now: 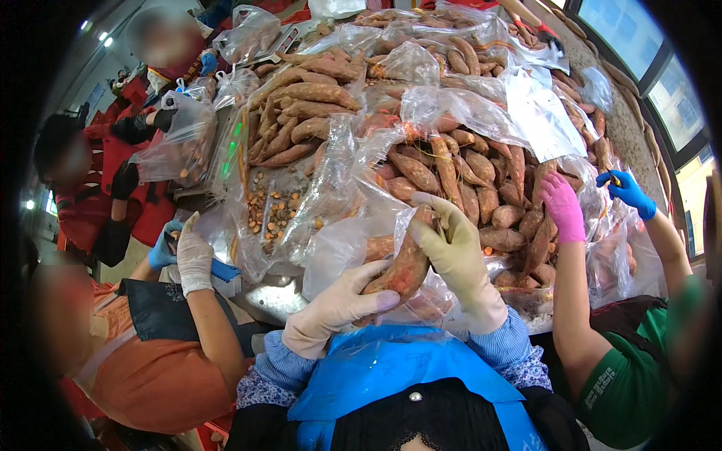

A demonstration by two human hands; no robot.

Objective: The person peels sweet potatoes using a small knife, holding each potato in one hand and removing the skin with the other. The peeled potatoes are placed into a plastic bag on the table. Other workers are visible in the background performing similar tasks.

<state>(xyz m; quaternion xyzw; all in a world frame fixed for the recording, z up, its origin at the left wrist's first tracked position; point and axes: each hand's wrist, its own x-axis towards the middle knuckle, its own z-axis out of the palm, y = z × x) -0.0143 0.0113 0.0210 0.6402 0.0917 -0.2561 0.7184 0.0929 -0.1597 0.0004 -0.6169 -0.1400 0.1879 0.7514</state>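
Note:
A long reddish-brown sweet potato (401, 276) is held slantwise above my blue apron. My left hand (352, 296), in a pale rubber glove, grips its lower end, the thumb on top. At the upper end is my right hand (451, 239), in a yellowish glove; its fingers close round something small there, which I cannot make out. Under and behind the held root lies a clear plastic bag (335, 253) with more sweet potatoes inside. Just past my hands, a large heap of sweet potatoes (479, 169) rests in open plastic sheeting.
Small cut root ends (276, 211) lie left of the heap, near a second pile of sweet potatoes (316, 96). Close at the right, a co-worker's pink-gloved hand (563, 206) touches the heap; a blue-gloved hand (629, 194) holds a small tool. Another co-worker's gloved hand (194, 256) is at the left.

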